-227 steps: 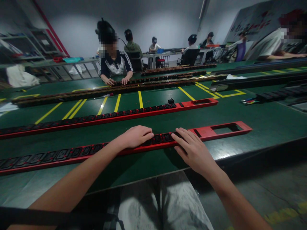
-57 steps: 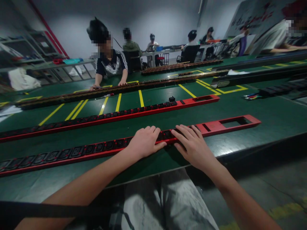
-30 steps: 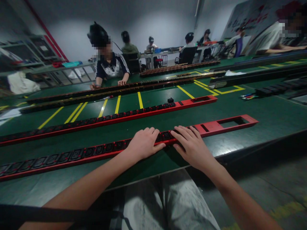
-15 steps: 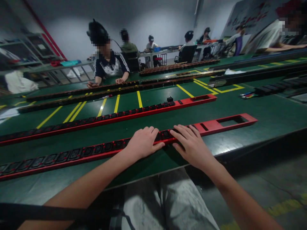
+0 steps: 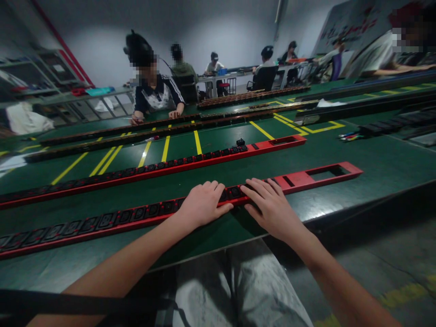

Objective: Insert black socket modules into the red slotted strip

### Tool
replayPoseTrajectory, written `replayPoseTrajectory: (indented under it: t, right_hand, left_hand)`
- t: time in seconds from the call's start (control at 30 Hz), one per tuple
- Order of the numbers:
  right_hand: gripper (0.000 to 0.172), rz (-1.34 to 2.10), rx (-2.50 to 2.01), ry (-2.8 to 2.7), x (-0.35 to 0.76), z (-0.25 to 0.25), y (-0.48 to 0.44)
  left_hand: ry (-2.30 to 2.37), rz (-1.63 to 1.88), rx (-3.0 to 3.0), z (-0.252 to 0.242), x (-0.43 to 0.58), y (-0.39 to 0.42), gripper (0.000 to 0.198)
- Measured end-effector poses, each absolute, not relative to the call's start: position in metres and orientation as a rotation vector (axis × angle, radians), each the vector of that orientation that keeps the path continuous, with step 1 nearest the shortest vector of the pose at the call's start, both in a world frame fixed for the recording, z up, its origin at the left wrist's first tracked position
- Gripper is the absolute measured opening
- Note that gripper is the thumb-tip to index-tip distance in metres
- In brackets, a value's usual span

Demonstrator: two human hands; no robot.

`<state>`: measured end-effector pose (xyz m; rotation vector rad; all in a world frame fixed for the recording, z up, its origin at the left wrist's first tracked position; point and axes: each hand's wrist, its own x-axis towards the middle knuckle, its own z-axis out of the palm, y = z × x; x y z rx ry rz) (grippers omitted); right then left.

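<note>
A long red power strip (image 5: 136, 219) with a row of black sockets lies slantwise along the near edge of the green table. Over its middle, my left hand (image 5: 202, 203) is closed across the strip, fingers over the far side and thumb along the near side. Just to the right, my right hand (image 5: 269, 204) rests on the same strip with fingers spread over the sockets and thumb by the near edge. One or two sockets show between the hands; those under my palms are hidden. Right of my hand the strip has a small slot and a large rectangular cutout.
Behind lies a second red power strip (image 5: 163, 171), a loose black socket (image 5: 240, 142) beside it. Long dark rails (image 5: 129, 139) cross the table (image 5: 340, 150) farther back. Coloured wire ends (image 5: 350, 136) lie at right. A co-worker (image 5: 156, 93) sits opposite; several people work beyond.
The view has shifted very slightly. Both hands stay on the strip in nearly the same pose. Across the table, the co-worker's hand on the left has moved a little to the right.
</note>
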<state>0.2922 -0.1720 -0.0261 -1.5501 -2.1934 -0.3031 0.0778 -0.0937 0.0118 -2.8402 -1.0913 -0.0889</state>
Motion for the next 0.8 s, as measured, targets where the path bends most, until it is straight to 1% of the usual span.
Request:
replayPoseTrajectory:
  t: [0.37,0.47,0.6,0.7,0.8]
  right_hand:
    - [0.045,-0.304,-1.543,-2.187,0.2927,-0.0268,-0.1715]
    - [0.043,-0.302,-1.543,-2.190,0.2925,-0.0264,-0.1714]
    - [0.046,-0.291,-1.552,-2.187,0.2926,-0.0260,-0.1718]
    - [0.042,-0.297,-1.556,-2.201,0.2926,-0.0257,-0.1723]
    - [0.048,-0.284,-1.560,-2.185,0.2927,-0.0259,-0.1722]
  left_hand:
    - [-1.089,-0.080,-2.835,0.0128,0.0785,-0.0941,0.045]
    - [-1.089,-0.070,-2.836,0.0127,0.0786,-0.0939,0.044]
    - [-1.090,-0.077,-2.836,0.0126,0.0781,-0.0937,0.043]
    - [-1.091,-0.088,-2.837,0.0132,0.0782,-0.0937,0.044]
    - [-1.092,-0.071,-2.844,0.0141,0.0788,-0.0941,0.041]
